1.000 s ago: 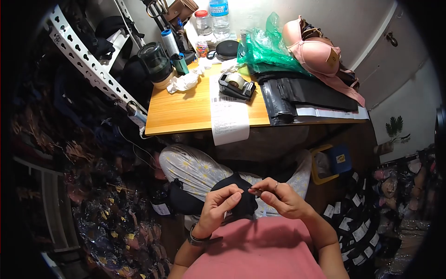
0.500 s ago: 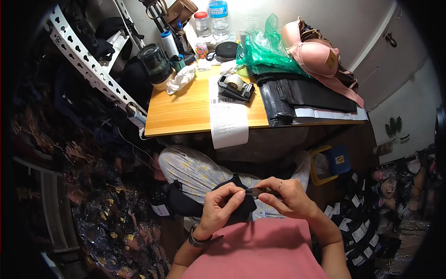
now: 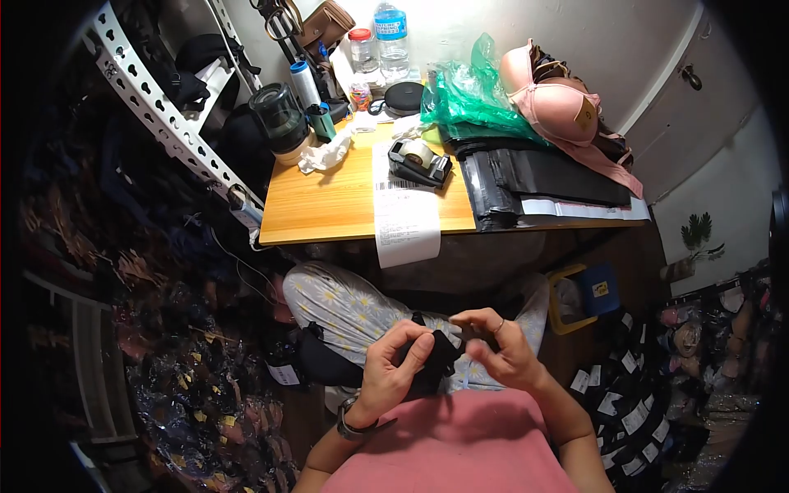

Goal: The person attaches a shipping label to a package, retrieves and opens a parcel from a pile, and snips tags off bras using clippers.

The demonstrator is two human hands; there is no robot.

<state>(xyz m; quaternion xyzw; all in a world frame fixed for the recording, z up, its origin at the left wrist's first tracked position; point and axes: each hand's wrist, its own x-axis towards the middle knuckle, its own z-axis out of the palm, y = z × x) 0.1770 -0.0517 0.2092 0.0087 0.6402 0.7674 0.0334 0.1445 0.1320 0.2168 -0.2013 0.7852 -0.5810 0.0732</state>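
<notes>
Head view gives us the wooden table [image 3: 320,201] first, beyond our knees, then our pink shirt [image 3: 448,444] and flower-patterned trousers [image 3: 337,300]. On our lap lies a black garment [image 3: 445,352], just in front of the shirt. Next in size, a printed paper strip [image 3: 407,226] hangs over the table's near edge. Our left hand [image 3: 393,366] pinches the garment between thumb and forefinger. Our right hand [image 3: 505,353] curls near it, thumb and forefinger apart; whether it grips something small, we cannot tell.
</notes>
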